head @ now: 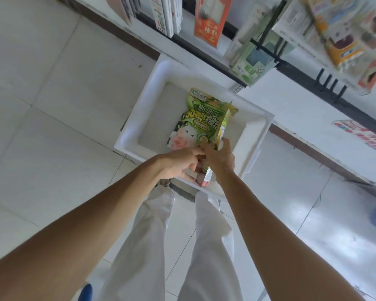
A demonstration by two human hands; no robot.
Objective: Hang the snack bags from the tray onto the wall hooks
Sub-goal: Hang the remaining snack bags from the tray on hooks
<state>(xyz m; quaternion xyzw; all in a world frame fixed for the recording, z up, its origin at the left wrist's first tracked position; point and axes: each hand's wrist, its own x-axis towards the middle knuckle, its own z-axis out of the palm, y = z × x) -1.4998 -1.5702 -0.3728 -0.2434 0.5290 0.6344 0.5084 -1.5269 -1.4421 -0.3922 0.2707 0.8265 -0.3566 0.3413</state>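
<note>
Reaching down into the white rectangular foam tray (139, 105) on the pale tiled floor (52, 127), both hands meet at its near side. The right hand (220, 157) grasps a thin green and yellow snack bag (223, 124), which stands on its edge. The left hand (178, 161) pinches the lower red end of the same bag with curled fingers. A flat green plastic snack bag (195, 124) lies in the tray, just beside it. The black metal wall hooks (331, 82) are up at the right, well apart from the tray.
</note>
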